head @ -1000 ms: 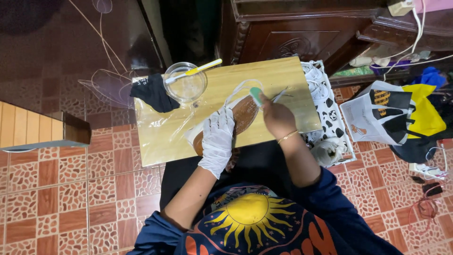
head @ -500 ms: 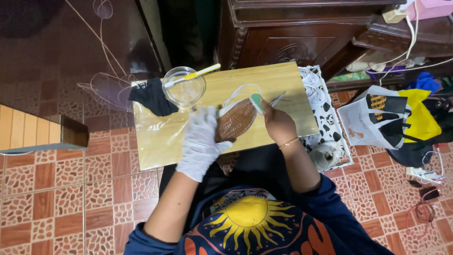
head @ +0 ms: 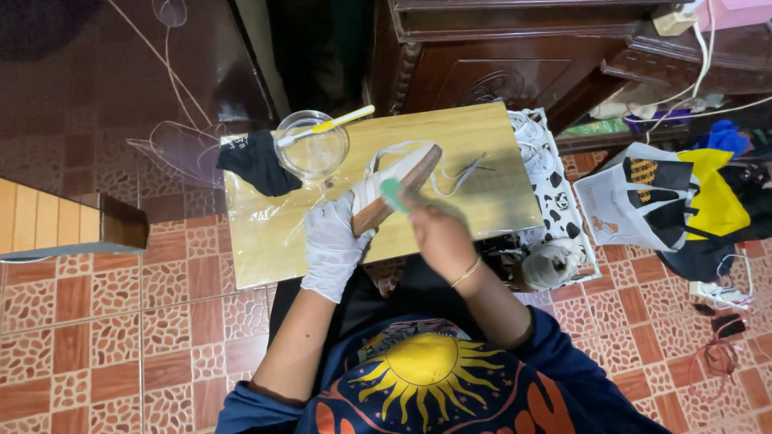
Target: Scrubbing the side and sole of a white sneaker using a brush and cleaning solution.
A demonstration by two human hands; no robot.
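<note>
Gripping a shoe (head: 400,183) over the board (head: 482,201), the gloved left hand (head: 331,241) steadies it while the right hand (head: 438,233) pinches a green pad (head: 393,193); nearby, a bowl (head: 312,149) holds a brush (head: 326,126) beside a black cloth (head: 259,163).

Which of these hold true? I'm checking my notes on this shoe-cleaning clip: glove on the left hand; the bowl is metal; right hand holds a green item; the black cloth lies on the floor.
1. The left hand wears a white glove: true.
2. The bowl is metal: false, it is clear glass.
3. The right hand holds a small green item at the shoe: true.
4. The black cloth lies on the floor: false, it lies on the wooden board.
</note>
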